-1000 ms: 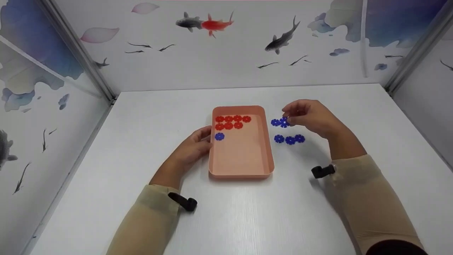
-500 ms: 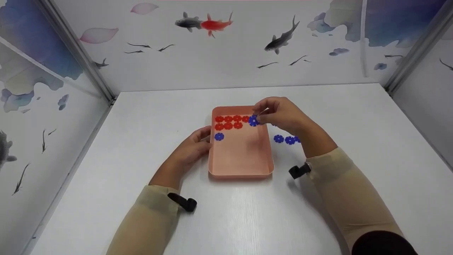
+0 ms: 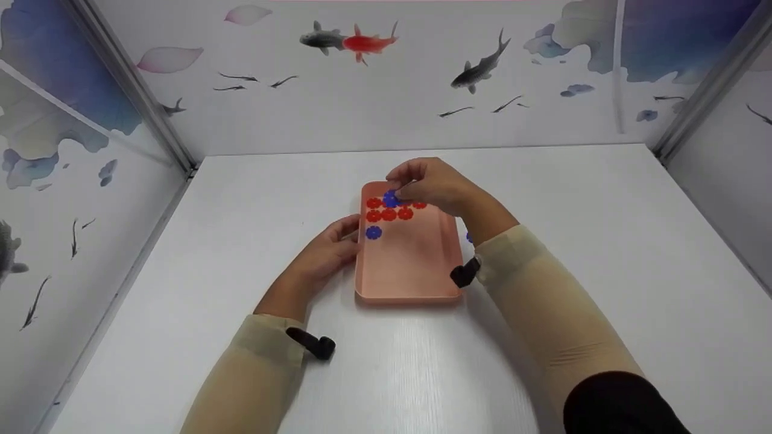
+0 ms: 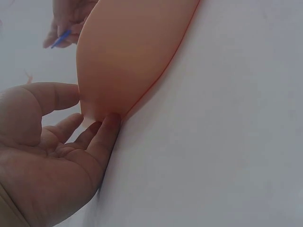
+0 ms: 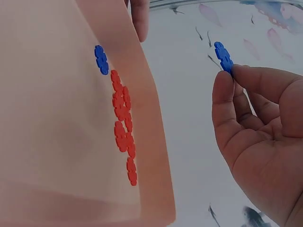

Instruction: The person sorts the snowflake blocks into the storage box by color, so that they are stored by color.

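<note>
A shallow orange-pink tray lies on the white table. Its upper-left part holds red flower-shaped plastic discs in two rows, with one blue disc below them. My right hand pinches another blue flower-shaped disc between thumb and fingertips, raised over the red rows and covering part of them. With its thumb and fingertips, my left hand touches the outside of the tray's left wall; the left wrist view shows the fingers resting against that wall.
At the tray's right edge a sliver of a blue disc shows beside the right forearm, which hides the area behind it. White panels printed with fish stand around the table. Each sleeve carries a small black camera.
My right hand has carried a blue disc leftward from beside the tray to above the red rows. The left hand has stayed at the tray's left wall.
</note>
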The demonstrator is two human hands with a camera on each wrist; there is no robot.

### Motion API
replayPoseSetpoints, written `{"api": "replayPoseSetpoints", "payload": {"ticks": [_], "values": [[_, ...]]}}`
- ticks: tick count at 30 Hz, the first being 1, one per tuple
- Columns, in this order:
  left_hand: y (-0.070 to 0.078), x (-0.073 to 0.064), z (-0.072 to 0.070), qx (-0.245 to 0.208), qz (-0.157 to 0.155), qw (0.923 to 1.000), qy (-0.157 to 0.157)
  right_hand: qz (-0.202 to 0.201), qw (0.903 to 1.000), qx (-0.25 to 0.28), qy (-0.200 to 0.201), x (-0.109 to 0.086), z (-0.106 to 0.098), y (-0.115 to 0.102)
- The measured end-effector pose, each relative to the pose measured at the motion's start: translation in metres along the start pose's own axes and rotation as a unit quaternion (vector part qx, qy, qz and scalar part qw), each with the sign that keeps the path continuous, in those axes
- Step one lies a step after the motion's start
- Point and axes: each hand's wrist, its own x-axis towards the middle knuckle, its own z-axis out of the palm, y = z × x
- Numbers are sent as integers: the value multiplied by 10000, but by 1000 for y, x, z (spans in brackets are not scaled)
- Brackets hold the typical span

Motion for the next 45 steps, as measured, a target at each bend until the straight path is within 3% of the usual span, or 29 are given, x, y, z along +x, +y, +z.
{"api": "replayPoseSetpoints", "payload": {"ticks": [10, 18, 25, 33, 39, 45], "values": [[0, 1, -3, 51, 84, 9998, -144, 557, 9979, -54, -313, 24, 16, 13], [0, 1, -2, -5, 96, 9998, -181, 1122, 9917, -634, 2, 28, 21, 29], [2, 1, -2, -190, 130, 9995, -227, 1155, 9907, -724, 15, 30, 23, 37], [1, 1, -2, -71, 15, 9999, -117, 1330, 9879, -791, 106, 30, 26, 34], [-2, 3, -3, -138, 66, 9998, -154, 1127, 9878, -1061, 160, 29, 22, 29], [-2, 2, -2, 7, 80, 9999, -82, 547, 9967, -574, 150, 19, 7, 17]]}}
